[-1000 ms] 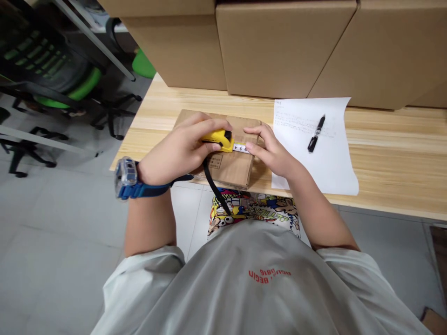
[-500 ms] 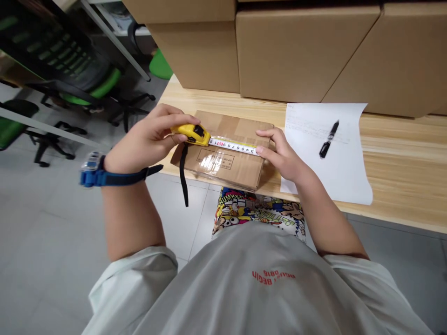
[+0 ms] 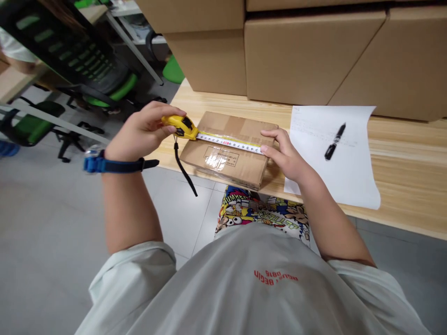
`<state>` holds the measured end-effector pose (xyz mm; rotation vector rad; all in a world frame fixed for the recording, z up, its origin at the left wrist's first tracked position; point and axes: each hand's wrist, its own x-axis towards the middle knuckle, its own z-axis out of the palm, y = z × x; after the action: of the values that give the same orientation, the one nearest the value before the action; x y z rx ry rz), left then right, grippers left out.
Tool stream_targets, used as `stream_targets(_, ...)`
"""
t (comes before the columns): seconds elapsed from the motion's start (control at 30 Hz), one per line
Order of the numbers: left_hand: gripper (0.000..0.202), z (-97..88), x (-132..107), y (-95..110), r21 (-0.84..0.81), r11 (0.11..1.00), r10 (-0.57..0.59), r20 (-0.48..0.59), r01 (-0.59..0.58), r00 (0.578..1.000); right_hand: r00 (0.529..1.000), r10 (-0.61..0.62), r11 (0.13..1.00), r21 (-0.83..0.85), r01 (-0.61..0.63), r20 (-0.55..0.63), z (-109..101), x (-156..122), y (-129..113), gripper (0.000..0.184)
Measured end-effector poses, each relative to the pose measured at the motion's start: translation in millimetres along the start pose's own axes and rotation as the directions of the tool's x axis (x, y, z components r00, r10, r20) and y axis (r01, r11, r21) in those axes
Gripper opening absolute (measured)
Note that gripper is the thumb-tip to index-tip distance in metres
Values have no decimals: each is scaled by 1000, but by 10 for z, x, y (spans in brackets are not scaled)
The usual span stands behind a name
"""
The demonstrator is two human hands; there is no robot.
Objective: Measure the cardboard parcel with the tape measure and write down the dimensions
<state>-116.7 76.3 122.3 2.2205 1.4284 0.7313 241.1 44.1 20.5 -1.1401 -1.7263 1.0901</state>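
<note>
A flat brown cardboard box (image 3: 228, 163) lies on the table near its front edge, with shiny clear tape and a printed label on top. My left hand (image 3: 141, 130) is closed around the yellow case of a tape measure (image 3: 181, 127), just past the box's left end. A black wrist strap dangles from the case. The white blade runs out across the box top to the right. My right hand (image 3: 284, 153) holds the blade's free end at the box's right edge, thumb by the tip and index finger further back on the box. Its other fingers are hidden.
To the right lies a sheet of paper (image 3: 314, 177) with faint writing and a black marker (image 3: 335, 142) on it. Large cardboard boxes (image 3: 310, 56) are stacked along the back of the table (image 3: 401, 163). Office chairs (image 3: 104, 79) and part of another person (image 3: 17, 53) are at left.
My left hand has drawn the tape measure's case left, so more blade shows, and the case now sits at the box's left end. My right hand keeps its place on the box's right edge.
</note>
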Motion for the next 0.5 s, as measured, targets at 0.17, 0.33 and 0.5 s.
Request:
stream_targets(0.17, 59, -58, -85, -318, -30, 999, -44, -23, 44, 999, 999, -11, 1000, -11, 10, -49, 31, 4, 40, 69)
stream_targets(0.33, 56, -86, -149, -509, -59, 996, -67, -83, 62, 994, 998, -27, 999, -22, 26, -53, 45, -14, 43, 61)
stream_targets(0.5, 56, -83, -148, -566, -61, 995, -88, -115, 82, 989, 998, -25, 999, -45, 22, -53, 43, -17, 28, 60)
